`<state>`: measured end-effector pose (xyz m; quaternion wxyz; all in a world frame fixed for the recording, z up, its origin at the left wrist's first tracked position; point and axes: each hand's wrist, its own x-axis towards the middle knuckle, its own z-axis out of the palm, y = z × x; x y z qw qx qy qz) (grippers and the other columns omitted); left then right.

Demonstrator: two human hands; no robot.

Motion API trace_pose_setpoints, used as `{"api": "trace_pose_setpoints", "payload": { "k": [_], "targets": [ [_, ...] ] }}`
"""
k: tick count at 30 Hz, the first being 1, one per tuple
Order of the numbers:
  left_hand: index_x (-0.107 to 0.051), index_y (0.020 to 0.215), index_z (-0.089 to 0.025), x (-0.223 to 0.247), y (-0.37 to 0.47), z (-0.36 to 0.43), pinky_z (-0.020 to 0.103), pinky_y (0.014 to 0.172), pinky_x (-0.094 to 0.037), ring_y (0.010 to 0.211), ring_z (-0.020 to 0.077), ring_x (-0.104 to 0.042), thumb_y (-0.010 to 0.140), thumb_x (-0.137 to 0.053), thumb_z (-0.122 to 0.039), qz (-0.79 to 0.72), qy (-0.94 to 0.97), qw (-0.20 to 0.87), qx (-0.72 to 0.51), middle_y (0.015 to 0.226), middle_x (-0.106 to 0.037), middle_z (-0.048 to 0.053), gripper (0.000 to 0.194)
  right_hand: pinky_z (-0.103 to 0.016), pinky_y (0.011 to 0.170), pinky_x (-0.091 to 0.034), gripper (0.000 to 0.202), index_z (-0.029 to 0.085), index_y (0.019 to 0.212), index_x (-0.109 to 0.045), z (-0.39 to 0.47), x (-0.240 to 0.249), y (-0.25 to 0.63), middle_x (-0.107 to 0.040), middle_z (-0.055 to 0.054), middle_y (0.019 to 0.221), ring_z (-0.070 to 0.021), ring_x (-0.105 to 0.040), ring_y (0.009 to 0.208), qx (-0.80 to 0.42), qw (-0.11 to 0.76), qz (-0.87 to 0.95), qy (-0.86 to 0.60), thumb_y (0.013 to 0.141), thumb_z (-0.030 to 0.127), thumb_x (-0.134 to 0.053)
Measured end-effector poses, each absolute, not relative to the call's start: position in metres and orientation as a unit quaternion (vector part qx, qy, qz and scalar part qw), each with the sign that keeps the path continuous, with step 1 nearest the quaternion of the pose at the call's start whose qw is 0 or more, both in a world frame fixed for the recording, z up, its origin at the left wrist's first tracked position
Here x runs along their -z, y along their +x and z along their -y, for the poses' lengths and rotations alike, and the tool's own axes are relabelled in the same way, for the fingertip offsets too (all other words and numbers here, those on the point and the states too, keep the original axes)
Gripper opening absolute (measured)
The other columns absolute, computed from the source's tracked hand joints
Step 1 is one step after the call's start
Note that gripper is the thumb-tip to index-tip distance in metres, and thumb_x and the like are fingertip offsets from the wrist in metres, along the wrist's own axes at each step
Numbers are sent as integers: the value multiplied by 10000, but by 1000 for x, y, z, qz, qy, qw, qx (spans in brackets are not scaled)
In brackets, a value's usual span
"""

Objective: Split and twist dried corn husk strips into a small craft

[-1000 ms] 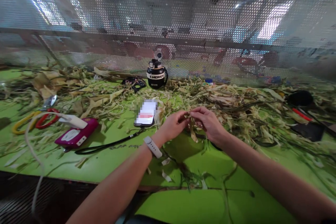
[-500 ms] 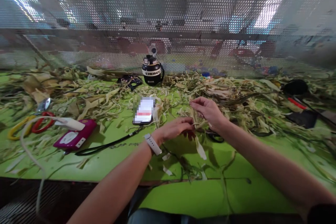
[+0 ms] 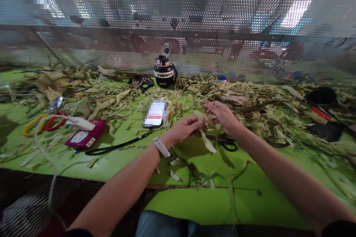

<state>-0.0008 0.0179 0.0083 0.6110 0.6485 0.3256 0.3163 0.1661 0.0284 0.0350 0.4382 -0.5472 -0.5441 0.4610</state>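
Observation:
My left hand, with a white watch band at its wrist, is closed with thumb and fingers pinching a pale corn husk strip that hangs below the fingers. Close by on the right, my right hand has its fingers pressed together at the upper side of the same husk bundle. Its fingertips partly hide what they grip. Under the right wrist, the dark handle of scissors lies on the green table.
Dried husk scraps litter the table. Left of my hands lie a phone, a magenta power bank with a white cable, and scissors with yellow and red handles. A black bottle stands before a perforated metal screen.
My left hand has turned, and its thumb now shows on top of the husk. My right hand stays close to it. The whole view has shifted slightly.

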Motion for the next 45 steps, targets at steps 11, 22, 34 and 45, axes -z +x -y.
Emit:
{"api": "trace_pose_setpoints", "payload": {
  "k": [11, 22, 34, 45],
  "targets": [
    [-473, 571, -149, -6, -6, -24, 210, 483, -259, 479, 52, -375, 710, -613, -505, -348, 638, 597, -341, 503, -439, -54, 406, -229, 481, -294, 427, 188, 540, -435, -21, -27, 163, -399, 41, 474, -93, -369, 466, -265, 386, 723, -507, 827, 503, -442],
    [-507, 618, -145, -10, -6, -24, 207, 479, -260, 487, 58, -374, 694, -595, -552, -364, 658, 580, -314, 528, -456, -52, 423, -241, 501, -305, 388, 187, 561, -479, -30, -26, 168, -449, 31, 502, -113, -407, 499, -309, 412, 685, -515, 803, 491, -467],
    [-547, 559, -121, -5, -8, -24, 227, 445, -198, 428, 52, -320, 600, -661, -576, -375, 665, 588, -268, 448, -449, -42, 472, -247, 650, -395, 174, 140, 635, -640, -37, -31, 131, -597, -3, 645, -131, -533, 658, -322, 383, 718, -484, 723, 279, -584],
    [-366, 583, -166, -8, -6, -28, 186, 533, -374, 541, 62, -519, 472, -800, -435, -380, 463, 682, -419, 573, -534, -63, 523, -255, 598, -366, 355, 195, 647, -505, -23, -30, 157, -528, -15, 644, -139, -482, 614, -150, 363, 724, -567, 878, 430, -374]
  ]
}}
